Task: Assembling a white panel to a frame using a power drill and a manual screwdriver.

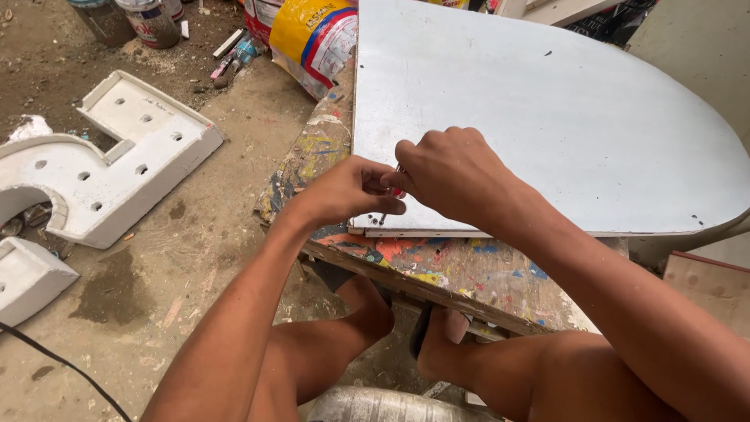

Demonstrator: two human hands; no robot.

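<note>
Yellow sack [312,35] with red and blue bands and a white panel, top centre beside the board's far corner, labelled paint can [150,21] with red-and-white wrap, top left on the dirt, second can [101,17] just beside it

Sign workshop: paint-spattered bench [437,270], white channel letters [117,168], paint cans [152,22].
</note>
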